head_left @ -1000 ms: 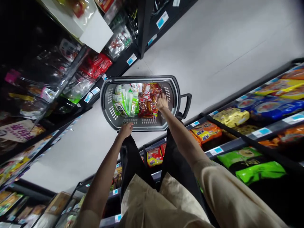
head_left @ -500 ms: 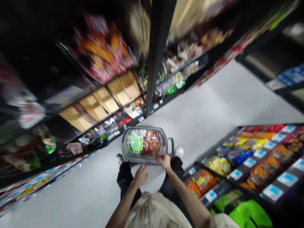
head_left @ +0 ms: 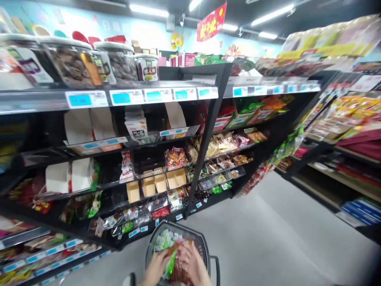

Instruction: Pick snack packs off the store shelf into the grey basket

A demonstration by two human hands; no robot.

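Basket (head_left: 205, 243): grey, on the floor at the bottom edge of view, just beside the lowest shelf.
Left hand (head_left: 157, 267): inside the basket, fingers on green packets (head_left: 164, 242); whether it grasps one is too blurred to tell.
Right hand (head_left: 193, 264): on red packets (head_left: 178, 274), grasp unclear.
Shelving (head_left: 205, 131): close on the left.
Aisle floor (head_left: 268, 242): open on the right.

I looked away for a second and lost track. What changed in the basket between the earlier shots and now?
The view swung up from the floor to the shelves. The left hand, earlier on the basket's near rim, has moved inside, and the right hand is beside it; both now rest on the snack packets. Whether either grips a packet is unclear. The basket stays on the floor, filled as before.
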